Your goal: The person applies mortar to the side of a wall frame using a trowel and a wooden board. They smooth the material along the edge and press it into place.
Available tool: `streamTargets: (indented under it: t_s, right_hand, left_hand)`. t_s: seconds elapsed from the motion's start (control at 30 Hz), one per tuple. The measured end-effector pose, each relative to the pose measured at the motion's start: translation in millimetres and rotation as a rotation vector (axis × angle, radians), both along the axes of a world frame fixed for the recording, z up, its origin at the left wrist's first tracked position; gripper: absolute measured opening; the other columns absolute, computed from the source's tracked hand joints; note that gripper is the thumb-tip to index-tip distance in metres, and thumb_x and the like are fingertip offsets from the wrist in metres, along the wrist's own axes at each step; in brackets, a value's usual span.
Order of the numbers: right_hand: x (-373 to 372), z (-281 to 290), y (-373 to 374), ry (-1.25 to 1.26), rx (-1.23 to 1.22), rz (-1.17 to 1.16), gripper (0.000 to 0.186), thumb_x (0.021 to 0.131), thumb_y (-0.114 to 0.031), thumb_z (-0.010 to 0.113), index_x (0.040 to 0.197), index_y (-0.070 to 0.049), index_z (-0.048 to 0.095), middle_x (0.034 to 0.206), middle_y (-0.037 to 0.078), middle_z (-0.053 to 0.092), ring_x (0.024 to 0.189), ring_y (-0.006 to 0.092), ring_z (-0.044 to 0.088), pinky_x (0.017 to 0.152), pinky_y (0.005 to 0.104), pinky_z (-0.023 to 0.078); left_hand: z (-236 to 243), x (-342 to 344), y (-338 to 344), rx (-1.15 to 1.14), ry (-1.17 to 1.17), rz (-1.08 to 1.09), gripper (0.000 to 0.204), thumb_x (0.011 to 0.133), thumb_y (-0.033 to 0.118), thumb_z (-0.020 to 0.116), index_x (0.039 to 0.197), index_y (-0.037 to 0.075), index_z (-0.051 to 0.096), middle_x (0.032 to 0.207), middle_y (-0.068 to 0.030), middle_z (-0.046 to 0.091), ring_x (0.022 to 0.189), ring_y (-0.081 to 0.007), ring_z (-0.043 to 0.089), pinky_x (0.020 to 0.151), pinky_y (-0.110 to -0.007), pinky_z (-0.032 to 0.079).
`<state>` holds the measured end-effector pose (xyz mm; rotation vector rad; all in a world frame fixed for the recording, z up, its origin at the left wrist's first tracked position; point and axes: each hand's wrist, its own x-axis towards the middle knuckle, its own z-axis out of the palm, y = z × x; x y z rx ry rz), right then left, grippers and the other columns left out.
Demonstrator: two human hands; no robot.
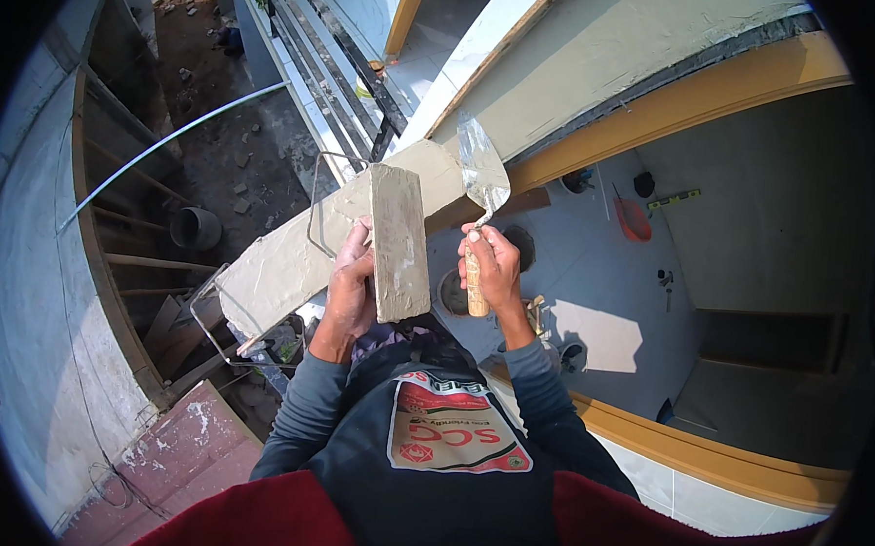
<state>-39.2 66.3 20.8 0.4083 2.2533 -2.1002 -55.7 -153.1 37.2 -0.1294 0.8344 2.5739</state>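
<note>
My left hand [349, 289] is closed on a rectangular plastering float [397, 247], tilted so its long plaster-smeared face shows; its grip is hidden behind it. In my right hand [496, 266] is a trowel [484, 173], its wooden handle wrapped by the fingers and its blade pointing away from me. The shiny blade carries grey smears and lies in front of the plastered wall [602, 75]. Beneath the float slants a long plaster-coated board or ledge [282, 256]; which of the two, I cannot tell. Float and trowel are apart from each other.
An orange wooden frame [658, 131] edges the drop to a tiled floor at right, where buckets [519, 245], an orange basin [633, 221] and a yellow spirit level [675, 198] lie. Bent metal rods [315, 214] flank the board. A dark bucket [195, 229] stands below left.
</note>
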Motion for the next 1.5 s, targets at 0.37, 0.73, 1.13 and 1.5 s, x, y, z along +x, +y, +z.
streamTargets:
  t_s: [0.37, 0.73, 1.13, 1.5]
  right_hand:
    - [3, 31, 10, -0.101, 0.144, 0.007, 0.03, 0.095, -0.025, 0.057, 0.105, 0.003, 0.06, 0.075, 0.003, 0.058, 0.054, 0.0081, 0.055, 0.043, 0.0238, 0.045]
    - [16, 87, 7, 0.039, 0.216, 0.025, 0.031, 0.096, -0.019, 0.056, 0.114, 0.005, 0.059, 0.08, 0.005, 0.059, 0.058, 0.0083, 0.055, 0.046, 0.023, 0.045]
    - [-1, 50, 14, -0.155, 0.466, 0.138, 0.025, 0.094, -0.021, 0.058, 0.086, 0.002, 0.059, 0.068, 0.003, 0.055, 0.051, 0.0087, 0.056, 0.043, 0.0259, 0.046]
    - [17, 93, 21, 0.107, 0.264, 0.047, 0.032, 0.096, -0.017, 0.056, 0.116, 0.007, 0.058, 0.081, 0.006, 0.059, 0.058, 0.0085, 0.055, 0.047, 0.0223, 0.046]
  left_hand:
    - [0, 0, 5, -0.003, -0.009, -0.053, 0.044, 0.086, 0.002, 0.044, 0.13, 0.005, 0.04, 0.116, -0.0128, 0.059, 0.102, -0.0186, 0.062, 0.087, -0.032, 0.052]
    - [4, 3, 5, -0.007, 0.003, -0.018, 0.04, 0.086, 0.005, 0.046, 0.126, 0.006, 0.041, 0.116, -0.0121, 0.058, 0.102, -0.0191, 0.062, 0.087, -0.033, 0.052]
    - [1, -2, 11, -0.03, 0.008, -0.044, 0.043, 0.086, 0.005, 0.045, 0.128, 0.007, 0.041, 0.117, -0.0123, 0.057, 0.101, -0.0189, 0.062, 0.086, -0.034, 0.053]
    - [13, 4, 11, 0.065, -0.18, 0.042, 0.04, 0.099, 0.018, 0.041, 0.139, 0.01, 0.037, 0.12, -0.0086, 0.057, 0.101, -0.0163, 0.064, 0.082, -0.033, 0.057]
